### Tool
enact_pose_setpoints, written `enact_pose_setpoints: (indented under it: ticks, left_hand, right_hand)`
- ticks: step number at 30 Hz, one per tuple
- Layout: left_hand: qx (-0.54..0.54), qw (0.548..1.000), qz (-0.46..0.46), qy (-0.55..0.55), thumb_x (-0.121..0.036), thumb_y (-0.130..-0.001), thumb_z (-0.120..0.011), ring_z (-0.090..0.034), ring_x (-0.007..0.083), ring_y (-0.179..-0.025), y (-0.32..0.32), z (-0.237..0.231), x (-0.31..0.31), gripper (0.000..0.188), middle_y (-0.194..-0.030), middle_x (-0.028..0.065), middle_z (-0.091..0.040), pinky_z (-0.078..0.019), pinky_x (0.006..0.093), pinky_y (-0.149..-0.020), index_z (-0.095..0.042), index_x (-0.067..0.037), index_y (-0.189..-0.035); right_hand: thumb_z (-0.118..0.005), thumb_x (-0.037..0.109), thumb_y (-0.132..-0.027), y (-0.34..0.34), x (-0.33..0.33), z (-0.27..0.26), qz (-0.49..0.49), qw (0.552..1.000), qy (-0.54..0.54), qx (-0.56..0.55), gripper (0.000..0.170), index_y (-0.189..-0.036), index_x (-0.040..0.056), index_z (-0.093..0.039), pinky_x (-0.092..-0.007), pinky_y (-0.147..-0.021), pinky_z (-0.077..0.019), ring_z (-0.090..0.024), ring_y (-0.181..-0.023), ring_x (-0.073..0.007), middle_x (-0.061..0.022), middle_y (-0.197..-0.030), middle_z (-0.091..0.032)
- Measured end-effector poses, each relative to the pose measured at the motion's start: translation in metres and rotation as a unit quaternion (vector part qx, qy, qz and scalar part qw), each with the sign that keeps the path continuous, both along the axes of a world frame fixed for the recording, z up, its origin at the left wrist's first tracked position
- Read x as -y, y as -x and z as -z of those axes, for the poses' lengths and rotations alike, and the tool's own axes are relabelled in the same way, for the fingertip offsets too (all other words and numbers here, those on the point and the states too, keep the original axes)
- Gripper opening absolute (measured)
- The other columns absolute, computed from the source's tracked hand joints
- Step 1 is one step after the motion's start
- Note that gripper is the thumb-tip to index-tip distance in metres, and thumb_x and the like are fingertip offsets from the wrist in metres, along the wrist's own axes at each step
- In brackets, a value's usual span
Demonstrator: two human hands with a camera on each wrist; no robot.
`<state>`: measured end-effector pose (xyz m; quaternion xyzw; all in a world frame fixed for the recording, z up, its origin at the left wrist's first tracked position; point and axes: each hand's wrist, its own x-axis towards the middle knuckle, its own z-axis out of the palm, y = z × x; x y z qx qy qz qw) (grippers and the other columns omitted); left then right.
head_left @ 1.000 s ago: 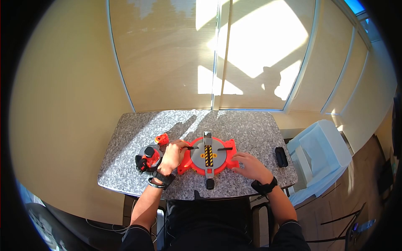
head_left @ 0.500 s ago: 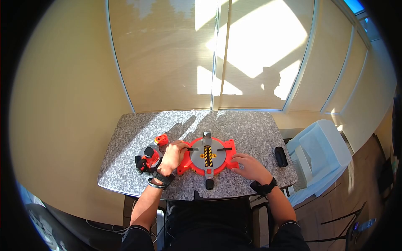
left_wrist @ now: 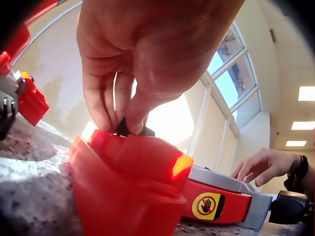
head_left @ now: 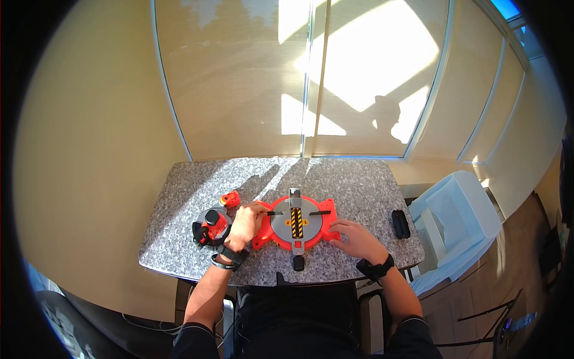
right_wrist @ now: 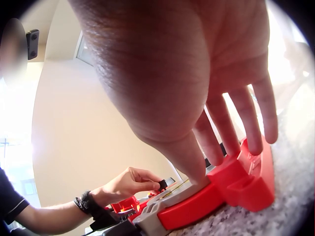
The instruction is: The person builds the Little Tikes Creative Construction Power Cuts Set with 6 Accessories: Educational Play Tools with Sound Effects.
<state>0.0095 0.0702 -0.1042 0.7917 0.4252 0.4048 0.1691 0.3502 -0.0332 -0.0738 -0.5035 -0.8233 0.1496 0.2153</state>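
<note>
A toy mitre saw base, red with a grey round turntable and a black-and-yellow striped strip, lies flat on the table. At its left end my left hand pinches a small black lever between thumb and fingertips, just above the red plastic. A matching black lever lies across the base's right side. My right hand rests with extended, spread fingers on the red right end, its thumb reaching to the turntable's edge. A black knob sticks out at the front.
To the left stands the red, black and grey saw head, with a small red-orange part behind it. A black case lies near the right edge of the granite-patterned table. Beyond that edge is a chair under a light blue cover.
</note>
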Motion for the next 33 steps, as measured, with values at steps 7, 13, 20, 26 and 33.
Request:
enact_pose_setpoints:
  ticks: [7, 13, 20, 26, 33]
  left_hand:
    - [-0.012, 1.000, -0.001, 0.006, 0.001, -0.087, -0.068, -0.074, 0.0379, -0.092, 0.000, 0.000, 0.001, 0.017, -0.100, 0.0176, -0.076, -0.0591, 0.0408, -0.085, -0.078, -0.001, -0.101]
    - [-0.028, 0.999, 0.006, -0.027, 0.002, -0.086, -0.070, -0.073, 0.0366, -0.089, 0.001, 0.008, -0.003, 0.016, -0.095, 0.0166, -0.075, -0.0586, 0.0408, -0.081, -0.078, -0.002, -0.100]
    - [-0.030, 0.999, -0.005, -0.027, 0.002, -0.086, -0.071, -0.072, 0.0365, -0.089, 0.000, 0.009, -0.001, 0.017, -0.094, 0.0155, -0.074, -0.0579, 0.0414, -0.081, -0.078, -0.004, -0.100]
    - [-0.044, 0.999, -0.022, -0.018, -0.003, -0.090, -0.068, -0.072, 0.0378, -0.093, -0.002, 0.008, 0.003, 0.014, -0.099, 0.0138, -0.075, -0.0588, 0.0447, -0.084, -0.077, -0.003, -0.100]
    - [-0.076, 0.997, -0.018, 0.006, -0.007, -0.093, -0.068, -0.068, 0.0430, -0.106, -0.001, -0.006, 0.022, 0.031, -0.117, 0.0189, -0.070, -0.0572, 0.0503, -0.091, -0.070, -0.006, -0.124]
  right_hand:
    - [-0.078, 0.022, -0.090, 0.001, -0.001, 0.005, 0.009, 1.000, -0.004, -0.001, 0.030, -0.114, 0.0053, -0.073, -0.0422, -0.101, -0.0543, -0.067, -0.116, -0.0346, -0.0130, -0.127, -0.069]
    - [-0.078, 0.020, -0.089, 0.003, -0.001, 0.005, 0.010, 1.000, -0.016, -0.002, 0.028, -0.112, 0.0053, -0.073, -0.0425, -0.098, -0.0552, -0.067, -0.112, -0.0350, -0.0136, -0.123, -0.069]
    - [-0.078, 0.020, -0.089, 0.002, -0.001, 0.005, 0.006, 1.000, -0.015, -0.004, 0.028, -0.112, 0.0051, -0.073, -0.0427, -0.096, -0.0560, -0.068, -0.110, -0.0353, -0.0137, -0.123, -0.069]
    - [-0.077, 0.020, -0.089, 0.001, -0.004, 0.009, -0.003, 0.999, -0.034, -0.014, 0.028, -0.110, 0.0036, -0.072, -0.0437, -0.093, -0.0561, -0.068, -0.106, -0.0363, -0.0147, -0.118, -0.069]
    - [-0.077, 0.021, -0.088, 0.001, -0.004, 0.009, -0.009, 0.999, -0.037, -0.025, 0.029, -0.109, 0.0016, -0.071, -0.0451, -0.090, -0.0559, -0.068, -0.103, -0.0379, -0.0163, -0.114, -0.068]
